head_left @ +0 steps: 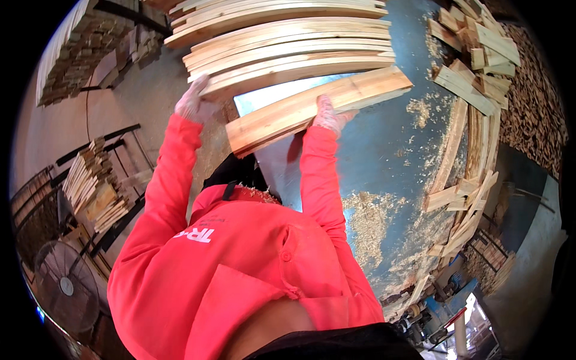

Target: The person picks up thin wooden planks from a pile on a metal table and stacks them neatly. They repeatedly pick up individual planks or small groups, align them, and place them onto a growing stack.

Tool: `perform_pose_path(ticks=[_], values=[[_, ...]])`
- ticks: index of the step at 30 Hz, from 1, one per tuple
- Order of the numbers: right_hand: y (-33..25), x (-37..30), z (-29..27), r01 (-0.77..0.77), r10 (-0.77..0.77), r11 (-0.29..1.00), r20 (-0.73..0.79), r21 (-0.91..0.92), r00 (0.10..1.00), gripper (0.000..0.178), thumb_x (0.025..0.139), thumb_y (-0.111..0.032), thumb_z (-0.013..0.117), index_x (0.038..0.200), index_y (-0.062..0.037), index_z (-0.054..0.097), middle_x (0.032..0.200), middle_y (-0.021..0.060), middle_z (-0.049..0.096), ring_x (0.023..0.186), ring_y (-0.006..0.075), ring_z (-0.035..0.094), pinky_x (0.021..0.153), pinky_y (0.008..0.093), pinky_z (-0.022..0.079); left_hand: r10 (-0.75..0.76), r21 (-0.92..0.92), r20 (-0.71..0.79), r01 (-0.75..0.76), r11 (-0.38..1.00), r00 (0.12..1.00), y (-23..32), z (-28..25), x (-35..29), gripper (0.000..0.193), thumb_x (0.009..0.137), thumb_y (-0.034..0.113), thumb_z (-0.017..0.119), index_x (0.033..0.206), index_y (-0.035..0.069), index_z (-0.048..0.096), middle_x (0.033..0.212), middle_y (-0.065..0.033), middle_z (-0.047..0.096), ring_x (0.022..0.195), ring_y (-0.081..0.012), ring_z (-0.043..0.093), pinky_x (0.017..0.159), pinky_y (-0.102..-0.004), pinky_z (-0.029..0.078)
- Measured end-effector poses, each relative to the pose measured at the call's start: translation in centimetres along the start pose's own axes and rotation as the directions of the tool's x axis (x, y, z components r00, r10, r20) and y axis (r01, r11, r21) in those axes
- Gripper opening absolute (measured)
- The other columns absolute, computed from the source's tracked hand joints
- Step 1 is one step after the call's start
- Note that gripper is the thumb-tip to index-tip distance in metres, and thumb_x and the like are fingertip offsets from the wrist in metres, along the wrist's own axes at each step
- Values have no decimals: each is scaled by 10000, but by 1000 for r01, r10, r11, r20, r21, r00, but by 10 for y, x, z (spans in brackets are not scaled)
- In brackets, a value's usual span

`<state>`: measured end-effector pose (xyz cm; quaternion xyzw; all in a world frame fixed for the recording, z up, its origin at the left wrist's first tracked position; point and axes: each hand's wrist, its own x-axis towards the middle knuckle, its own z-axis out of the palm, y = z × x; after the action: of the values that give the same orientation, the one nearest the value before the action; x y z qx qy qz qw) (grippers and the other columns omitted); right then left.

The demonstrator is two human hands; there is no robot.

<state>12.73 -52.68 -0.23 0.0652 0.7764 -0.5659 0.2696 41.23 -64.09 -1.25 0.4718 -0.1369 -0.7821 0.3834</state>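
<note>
Rows of boards (288, 53) already lie side by side at 12 o'clock on the table (378, 138), while the near board (312, 109) — slanted, not yet aligned — is held in the right hand's fingers (325, 107), the left hand (192, 103) at the rows' 8 o'clock corner, grip unclear.
</note>
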Motion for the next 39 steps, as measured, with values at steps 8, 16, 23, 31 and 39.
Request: perform_pose_path(ticks=[8, 16, 23, 31, 39], values=[[-8, -27, 22, 38, -42, 986, 20, 160, 999, 1149, 701, 54, 742, 1514, -73, -59, 1448, 173, 332, 1205, 239, 450, 1076, 334, 349, 251, 827, 174, -280, 488, 952, 36, 13, -97, 597, 890, 398, 602, 1347, 39, 465, 1132, -134, 600, 1013, -255, 600, 862, -328, 491], [-3, -15, 35, -134, 134, 988, 5, 77, 991, 1147, 712, 16, 763, 1510, -87, -54, 1477, 227, 266, 1277, 286, 411, 1099, 334, 333, -391, 922, 103, -236, -308, 915, 81, 113, -130, 673, 832, 374, 592, 1423, 118, 398, 1069, -132, 643, 871, -239, 654, 746, -323, 518], [-11, -4, 88, -194, 204, 964, 40, -181, 978, 1081, 778, -139, 709, 1485, -35, -102, 1504, 299, 175, 1384, 377, 289, 1156, 383, 259, -454, 952, 301, -236, 194, 839, 124, 91, -213, 752, 847, 488, 533, 1427, 43, 357, 1086, -37, 589, 876, -119, 580, 751, -268, 481], [5, -11, -46, -32, 25, 992, 57, 125, 998, 1119, 754, -153, 760, 1502, -40, -64, 1417, 275, 372, 1232, 328, 484, 1052, 346, 398, -418, 731, 436, -585, -352, 797, 15, 113, -130, 779, 850, 455, 554, 1465, 57, 287, 1301, -226, 504, 1153, -400, 535, 967, -436, 430], [-25, -28, -33, -53, 59, 813, -9, -580, 998, 1255, 704, -341, 785, 1471, -24, -157, 1526, 278, 106, 1393, 378, 268, 1117, 382, 326, -504, 714, 563, -693, -103, 655, -56, 54, -62, 519, 933, 360, 522, 1355, 64, 466, 1265, -210, 535, 1161, -382, 524, 982, -439, 443]])
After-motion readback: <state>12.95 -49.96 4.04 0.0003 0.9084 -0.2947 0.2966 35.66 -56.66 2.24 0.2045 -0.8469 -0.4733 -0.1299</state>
